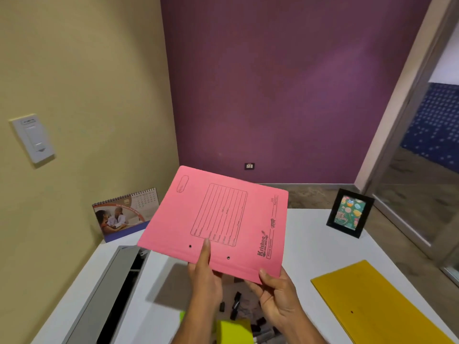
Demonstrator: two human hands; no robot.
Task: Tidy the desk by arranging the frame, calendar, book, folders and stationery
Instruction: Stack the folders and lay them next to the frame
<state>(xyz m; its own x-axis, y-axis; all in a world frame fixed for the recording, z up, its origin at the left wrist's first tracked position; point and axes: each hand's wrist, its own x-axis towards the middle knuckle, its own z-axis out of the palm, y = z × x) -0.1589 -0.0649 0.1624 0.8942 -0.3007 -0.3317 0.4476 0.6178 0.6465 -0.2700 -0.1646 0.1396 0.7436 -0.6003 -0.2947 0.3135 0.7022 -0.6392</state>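
A: Lighting, general?
B: Soft, even indoor light; purple wall (285, 90) carries a paler patch toward its right.
A: Shadows?
B: One grey, soft-edged, on the white worktop (305, 247) under the raised pink folder (216, 219).
A: Sharpness?
B: Folder print slightly soft; binder clips (236, 304) at the bottom edge blurred.
A: Distortion?
B: Wide-angle bowing; door frame (402, 105) and light switch (33, 137) lean.

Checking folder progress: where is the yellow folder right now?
In the head view, the yellow folder lies flat on the desk at lower right, right of the right hand and nearer than the frame.
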